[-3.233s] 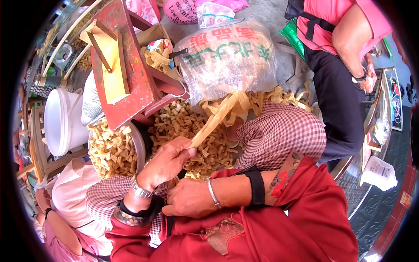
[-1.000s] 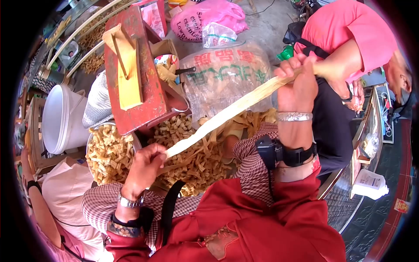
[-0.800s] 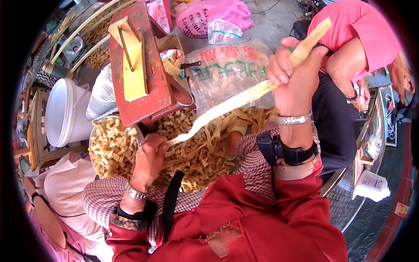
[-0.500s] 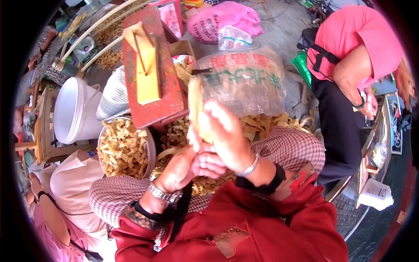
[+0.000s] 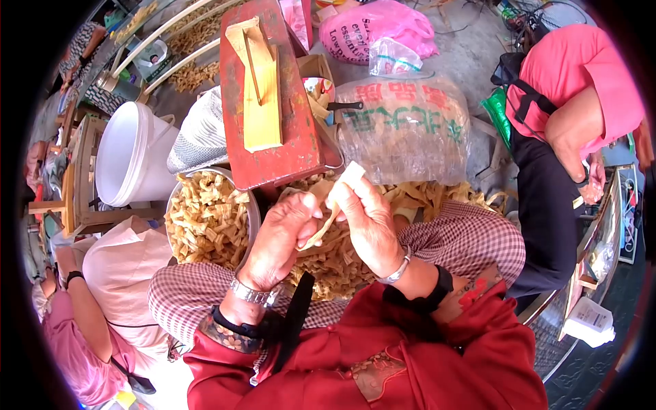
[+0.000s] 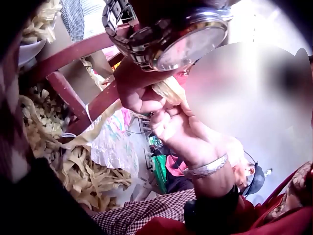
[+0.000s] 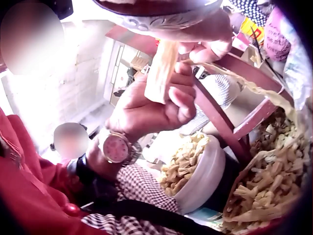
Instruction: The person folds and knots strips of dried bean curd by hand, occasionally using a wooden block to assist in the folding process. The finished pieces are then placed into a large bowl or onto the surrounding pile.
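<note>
Both hands meet over the lap around a long, flat tan strip [image 5: 319,236], folded between them. My left hand [image 5: 281,232], with a metal watch, curls its fingers and thumb at the fold. My right hand [image 5: 372,229], wearing a silver bangle, pinches the strip near a pale end that sticks up above the thumb. In the right wrist view, the wide flat end [image 7: 161,73] stands out between the hands, and a thin tail trails off to the right. Below the hands lies a heap of short knotted pieces [image 5: 324,270].
Left of the heap stands a basin [image 5: 254,215] full of knotted pieces. A red bench [image 5: 273,164] with a yellow wooden block is ahead. Loose strips [image 5: 437,195] lie beside a large printed plastic bag [image 5: 410,130]. A person in pink [image 5: 581,89] sits at right; a white bucket [image 5: 123,154] stands left.
The strip was stretched diagonally between the hands, right hand raised far out. The right hand has come back to meet the left, and the strip is now folded up between them.
</note>
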Tool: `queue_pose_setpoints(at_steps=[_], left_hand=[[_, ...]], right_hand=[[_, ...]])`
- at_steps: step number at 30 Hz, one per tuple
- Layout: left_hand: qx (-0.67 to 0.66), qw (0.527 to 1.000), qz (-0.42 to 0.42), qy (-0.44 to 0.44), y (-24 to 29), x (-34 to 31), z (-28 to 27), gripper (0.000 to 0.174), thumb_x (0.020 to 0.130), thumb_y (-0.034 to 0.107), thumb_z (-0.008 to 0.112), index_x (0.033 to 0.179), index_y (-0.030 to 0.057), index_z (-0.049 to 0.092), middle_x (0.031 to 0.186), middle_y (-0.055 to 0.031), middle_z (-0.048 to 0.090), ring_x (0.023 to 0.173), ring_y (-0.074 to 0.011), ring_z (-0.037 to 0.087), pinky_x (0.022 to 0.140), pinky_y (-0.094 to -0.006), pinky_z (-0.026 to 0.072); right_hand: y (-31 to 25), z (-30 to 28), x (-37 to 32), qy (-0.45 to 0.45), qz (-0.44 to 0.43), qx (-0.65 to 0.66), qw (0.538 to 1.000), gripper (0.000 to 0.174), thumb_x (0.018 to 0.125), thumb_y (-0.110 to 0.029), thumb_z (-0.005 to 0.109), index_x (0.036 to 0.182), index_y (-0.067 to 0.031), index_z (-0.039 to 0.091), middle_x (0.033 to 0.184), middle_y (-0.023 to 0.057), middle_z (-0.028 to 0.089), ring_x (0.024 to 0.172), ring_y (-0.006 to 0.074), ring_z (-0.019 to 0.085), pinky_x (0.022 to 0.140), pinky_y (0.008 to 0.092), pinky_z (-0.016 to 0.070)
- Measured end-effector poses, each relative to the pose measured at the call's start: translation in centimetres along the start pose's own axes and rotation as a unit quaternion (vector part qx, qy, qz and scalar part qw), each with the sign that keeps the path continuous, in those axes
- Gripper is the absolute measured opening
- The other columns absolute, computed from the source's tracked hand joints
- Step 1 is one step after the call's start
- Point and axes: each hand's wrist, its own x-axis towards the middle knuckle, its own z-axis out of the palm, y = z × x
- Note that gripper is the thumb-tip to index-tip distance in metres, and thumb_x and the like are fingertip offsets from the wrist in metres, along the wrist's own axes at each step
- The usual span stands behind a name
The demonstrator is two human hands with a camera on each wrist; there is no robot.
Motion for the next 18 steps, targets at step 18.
queue_pose_setpoints(at_steps=[18], left_hand=[[0.575, 0.68, 0.456, 0.014, 9.1, -3.8, 3.5, 0.02, 0.076, -0.005, 0.063, 0.092, 0.003, 0.055, 0.102, -0.0142, 0.059, 0.082, -0.0322, 0.063, 0.064, -0.0376, 0.0516]], right_hand=[[-7.0, 0.0, 3.9, -0.296, -0.013, -0.054, 0.954, 0.04, 0.099, -0.033, 0.036, 0.082, -0.0005, 0.051, 0.067, 0.0003, 0.045, 0.059, 0.008, 0.044, 0.054, 0.0248, 0.0408]])
